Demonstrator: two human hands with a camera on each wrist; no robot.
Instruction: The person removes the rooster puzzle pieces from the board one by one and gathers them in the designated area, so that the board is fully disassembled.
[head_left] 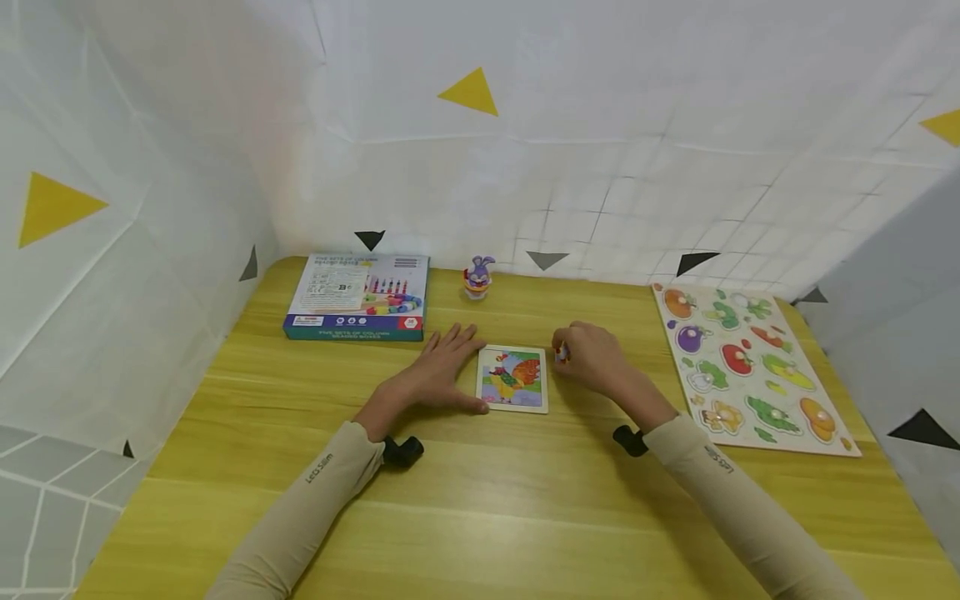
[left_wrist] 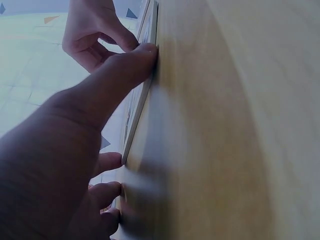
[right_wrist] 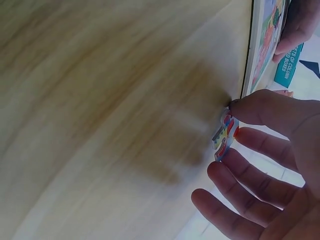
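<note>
A small square jigsaw puzzle [head_left: 517, 409] with a rooster picture and a pale frame lies flat on the table. My left hand [head_left: 438, 373] rests along its left side, fingers spread. The thumb touches its near left corner, and in the left wrist view a fingertip meets the edge of the board [left_wrist: 134, 116]. Just right of the puzzle, my right hand [head_left: 596, 358] pinches a small colourful puzzle piece [right_wrist: 226, 134] between thumb and fingers, low over the wood. The right wrist view shows that piece close to the board's edge [right_wrist: 254, 55].
On the back left lies a boxed set of column beaded boxes [head_left: 358, 300]. A purple rabbit figure [head_left: 477, 277] stands behind the puzzle. To the right is a vegetable peg puzzle board [head_left: 712, 333]. A white patterned sheet [head_left: 570, 167] hangs behind the table.
</note>
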